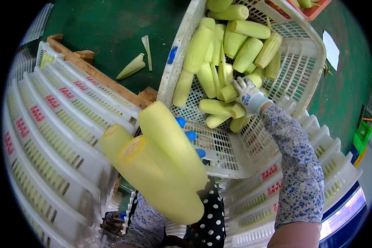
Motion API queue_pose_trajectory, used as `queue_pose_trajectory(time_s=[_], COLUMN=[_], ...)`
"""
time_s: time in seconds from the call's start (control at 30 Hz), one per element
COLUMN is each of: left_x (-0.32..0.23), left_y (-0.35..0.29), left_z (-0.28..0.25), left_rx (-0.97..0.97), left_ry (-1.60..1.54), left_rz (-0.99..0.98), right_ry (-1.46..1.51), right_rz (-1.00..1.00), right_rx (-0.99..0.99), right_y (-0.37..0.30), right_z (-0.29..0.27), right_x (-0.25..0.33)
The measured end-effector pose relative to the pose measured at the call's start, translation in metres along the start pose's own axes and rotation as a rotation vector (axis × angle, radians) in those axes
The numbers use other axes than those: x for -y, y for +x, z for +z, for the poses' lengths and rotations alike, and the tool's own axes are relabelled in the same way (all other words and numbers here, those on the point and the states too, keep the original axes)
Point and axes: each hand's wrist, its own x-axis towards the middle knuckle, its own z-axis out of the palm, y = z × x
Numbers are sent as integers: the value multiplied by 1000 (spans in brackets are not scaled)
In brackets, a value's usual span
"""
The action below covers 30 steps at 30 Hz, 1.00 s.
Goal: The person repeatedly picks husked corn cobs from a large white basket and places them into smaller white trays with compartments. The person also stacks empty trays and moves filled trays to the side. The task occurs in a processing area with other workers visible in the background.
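Observation:
My left hand [190, 135] is mostly hidden behind three pale green corn ears in their husks [165, 144], which it holds up close in front of me. Only its blue-gloved fingertips show, curled round the ears' right side. My right hand [250, 94], in a white glove with blue patterned sleeve above, reaches down into a white plastic basket [295, 68]. Its fingers look stretched out over the corn ears [248, 53] lying there and touch some of them. Several ears lie jumbled in the basket, mostly toward its far and left parts.
Nested white crates [66, 111] are stacked on the left, beside a wooden beam [99, 78]. More white crates [256, 198] stand at the near right. Loose husk leaves [132, 67] lie on the green floor [107, 25]. A reddish crate [316, 10] and white paper [330, 50] are beyond.

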Motion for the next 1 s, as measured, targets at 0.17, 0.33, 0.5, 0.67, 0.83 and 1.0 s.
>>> queue_pose_trajectory(time_s=[0.17,0.33,0.5,0.67,0.83,1.0], left_x=[-2,-25,-72,-80,-133,-214], left_y=[-20,-88,-204,-327,-419,-546], left_z=[-30,-19,-8,43,71,36], left_rx=[140,106,632,525,860,538], left_ry=[62,925,-54,512,860,639], left_rz=[-6,222,-153,-22,430,676], right_ry=[669,1523,2127,2475,2433,2248], right_rz=[-72,-423,-698,-461,-442,-700], right_rx=[-343,-265,81,-144,-410,-581], right_y=[-82,-233,-375,-453,-482,-504], right_z=[-20,-104,-151,-140,-211,-339], right_x=[44,80,151,237,277,330])
